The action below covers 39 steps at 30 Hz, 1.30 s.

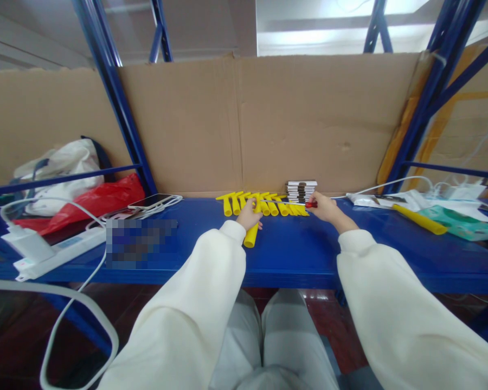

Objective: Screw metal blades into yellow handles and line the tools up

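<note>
My left hand is closed around a yellow T-shaped plastic piece, whose round hollow end points toward me. In my right hand is a screwdriver with a red handle. Its thin shaft runs left to the piece in my left hand; whether the tip sits in a screw is too small to see. Just behind my hands, several more yellow pieces lie side by side in a row. A stack of small white-and-dark packs stands behind the right end of that row, close to my right hand.
The blue shelf top ends at a cardboard wall. On the left are a power strip, a phone with its cable and a red bag. A yellow tube lies by a green packet on the right.
</note>
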Available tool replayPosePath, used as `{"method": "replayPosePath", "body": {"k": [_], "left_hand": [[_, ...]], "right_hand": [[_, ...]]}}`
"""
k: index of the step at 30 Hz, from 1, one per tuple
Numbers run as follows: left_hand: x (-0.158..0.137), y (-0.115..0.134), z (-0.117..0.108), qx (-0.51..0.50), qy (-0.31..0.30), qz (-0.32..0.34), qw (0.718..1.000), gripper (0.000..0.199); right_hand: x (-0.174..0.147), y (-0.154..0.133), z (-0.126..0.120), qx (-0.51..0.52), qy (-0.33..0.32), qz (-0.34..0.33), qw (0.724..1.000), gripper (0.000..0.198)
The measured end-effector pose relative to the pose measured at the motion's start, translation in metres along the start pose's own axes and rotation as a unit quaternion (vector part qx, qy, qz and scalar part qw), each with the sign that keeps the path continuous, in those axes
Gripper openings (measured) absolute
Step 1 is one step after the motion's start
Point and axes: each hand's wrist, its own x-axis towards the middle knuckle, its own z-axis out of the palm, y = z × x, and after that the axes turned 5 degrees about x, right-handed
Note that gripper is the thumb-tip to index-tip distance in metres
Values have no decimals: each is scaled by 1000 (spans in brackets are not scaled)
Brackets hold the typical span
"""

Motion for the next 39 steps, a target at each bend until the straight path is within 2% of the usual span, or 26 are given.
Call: {"method": "replayPosePath", "body": {"k": [9,17,28,39], "left_hand": [[1,0,0,-12,-1,-12,1000,70],[1,-1,1,-17,3,-7,1000,70],[2,-4,1,20,-8,20,1000,70],[6,-8,1,126,-22,42,991,70]], "right_hand": [[1,3,2,2,2,-9,1000,15],[-3,-5,-3,-12,-1,4,1000,18],[-5,-7,-11,-83,2,-24,996,10],[-13,-15,-17,-145,13,-49,988,8]]}}
